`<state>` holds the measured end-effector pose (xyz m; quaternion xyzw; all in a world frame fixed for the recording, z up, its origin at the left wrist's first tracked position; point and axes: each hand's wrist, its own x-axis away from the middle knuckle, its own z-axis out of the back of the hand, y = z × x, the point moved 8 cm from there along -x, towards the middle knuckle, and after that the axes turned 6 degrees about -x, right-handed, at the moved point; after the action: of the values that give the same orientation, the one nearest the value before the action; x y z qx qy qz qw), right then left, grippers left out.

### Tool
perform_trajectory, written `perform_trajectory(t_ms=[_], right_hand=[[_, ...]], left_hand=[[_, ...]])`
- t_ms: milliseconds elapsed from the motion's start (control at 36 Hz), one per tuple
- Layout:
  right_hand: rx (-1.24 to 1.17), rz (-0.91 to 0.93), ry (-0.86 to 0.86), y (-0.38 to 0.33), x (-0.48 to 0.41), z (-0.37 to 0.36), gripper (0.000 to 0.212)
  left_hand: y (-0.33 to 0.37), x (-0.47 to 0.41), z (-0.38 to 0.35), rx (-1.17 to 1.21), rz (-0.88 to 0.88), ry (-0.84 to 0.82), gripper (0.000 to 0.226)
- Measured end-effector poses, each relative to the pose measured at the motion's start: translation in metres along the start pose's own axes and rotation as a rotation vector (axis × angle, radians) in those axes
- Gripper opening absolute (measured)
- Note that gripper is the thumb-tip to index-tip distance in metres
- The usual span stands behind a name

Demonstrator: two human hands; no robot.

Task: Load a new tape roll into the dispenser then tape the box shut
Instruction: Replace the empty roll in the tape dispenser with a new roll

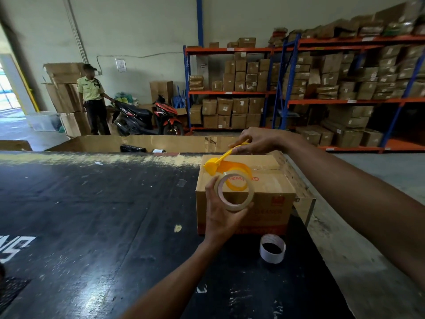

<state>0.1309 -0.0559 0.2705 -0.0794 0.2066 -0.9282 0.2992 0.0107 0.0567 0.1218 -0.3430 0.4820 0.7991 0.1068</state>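
Note:
A brown cardboard box (pixel 271 189) stands on the black table, flaps folded down. My left hand (pixel 220 212) holds a clear tape roll (pixel 234 192) upright in front of the box. My right hand (pixel 255 140) grips the handle of a yellow tape dispenser (pixel 220 163) above the box top. The dispenser's curved yellow hoop reaches down into the roll's hole. An empty white cardboard tape core (pixel 272 248) stands on the table in front of the box.
The black worn table (pixel 92 215) stretches left; its right edge drops to the concrete floor. A large open carton (pixel 174 143) lies beyond the table. A person (pixel 93 97) stands by a motorbike (pixel 147 118) at the back. Shelves of boxes (pixel 322 84) fill the right.

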Motion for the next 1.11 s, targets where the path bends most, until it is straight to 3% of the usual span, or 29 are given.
perform_trajectory(t_ms=[389,556,694,833,917,1111], right_hand=[[-0.199,-0.016,0.047,0.000,0.024,0.010,0.038],[-0.327,-0.008,0.009,0.002,0.040,0.016,0.040],[-0.262,-0.105,-0.123,0.004,0.046,0.004,0.057],[-0.277,-0.144,-0.088,-0.004,0.042,-0.007,0.065],[-0.167,-0.087,-0.037,-0.013,0.039,-0.009,0.071],[-0.048,-0.065,0.046,-0.013,0.033,-0.012,0.046]], left_hand=[[0.022,-0.015,-0.013,-0.021,0.128,0.272,0.112],[0.016,-0.027,-0.011,0.073,0.168,0.266,0.112],[0.024,-0.040,-0.009,0.049,0.083,0.229,0.109],[0.037,-0.039,-0.018,0.069,0.076,0.244,0.109],[0.041,-0.037,-0.018,0.064,0.075,0.269,0.110],[0.044,-0.035,-0.015,0.004,0.053,0.295,0.114]])
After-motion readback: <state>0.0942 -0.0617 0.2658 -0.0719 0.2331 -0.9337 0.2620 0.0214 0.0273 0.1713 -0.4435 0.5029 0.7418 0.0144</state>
